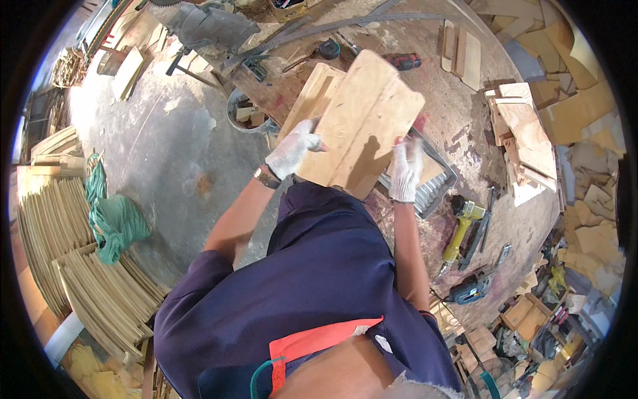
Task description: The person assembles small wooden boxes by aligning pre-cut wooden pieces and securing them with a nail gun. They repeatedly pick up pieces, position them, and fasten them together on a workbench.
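Note:
A flat wooden board [364, 113] with rounded corners and a notched upper right side is tilted up in front of me. My left hand [297, 147], in a white knit glove, is closed on its left edge with the thumb over the face. My right hand [407, 171], gloved too, is at the board's lower right edge. Its fingers are smeared by motion, so their grip is unclear, and its shadow falls on the board. Behind the board a second wooden piece [318, 93] lies partly hidden. A grey ridged tray [435, 193] sits beside my right hand, holding a wooden piece.
On the worktable are a yellow air tool [458, 236], a dark power tool [470, 287], a red and black tool [404, 62] and stacked wooden pieces [525, 130]. A bucket of offcuts [240, 118] is left of the table. Stacked wood strips [56, 216] and green cloth [118, 225] stand far left.

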`<action>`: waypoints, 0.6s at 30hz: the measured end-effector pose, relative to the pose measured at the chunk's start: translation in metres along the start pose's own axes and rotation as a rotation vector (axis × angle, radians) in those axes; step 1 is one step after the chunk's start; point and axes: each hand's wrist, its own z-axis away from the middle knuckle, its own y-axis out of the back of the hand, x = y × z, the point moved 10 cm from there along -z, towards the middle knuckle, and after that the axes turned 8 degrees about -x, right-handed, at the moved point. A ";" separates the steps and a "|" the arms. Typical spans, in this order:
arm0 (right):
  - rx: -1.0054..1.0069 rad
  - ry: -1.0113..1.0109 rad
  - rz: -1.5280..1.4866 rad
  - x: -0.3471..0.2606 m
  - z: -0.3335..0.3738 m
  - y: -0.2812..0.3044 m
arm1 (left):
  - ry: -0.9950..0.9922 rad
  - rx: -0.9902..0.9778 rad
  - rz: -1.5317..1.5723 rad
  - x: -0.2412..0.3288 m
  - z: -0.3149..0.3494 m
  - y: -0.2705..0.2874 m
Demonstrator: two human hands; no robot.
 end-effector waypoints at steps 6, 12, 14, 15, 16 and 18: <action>-0.097 -0.061 -0.129 0.071 -0.019 -0.068 | -0.021 0.198 -0.633 -0.024 -0.025 0.084; 0.005 -0.011 0.173 0.096 -0.039 -0.077 | -0.037 0.301 -1.170 -0.022 -0.034 0.106; 0.103 0.013 0.405 0.100 -0.039 -0.073 | -0.058 0.295 -1.212 -0.021 -0.035 0.105; 0.121 0.037 0.417 0.101 -0.037 -0.075 | -0.098 0.313 -1.214 -0.017 -0.034 0.105; 0.159 0.041 0.436 0.103 -0.036 -0.074 | -0.134 0.322 -1.211 -0.014 -0.032 0.104; 0.211 0.016 0.540 0.103 -0.035 -0.071 | -0.163 0.335 -1.220 -0.013 -0.031 0.104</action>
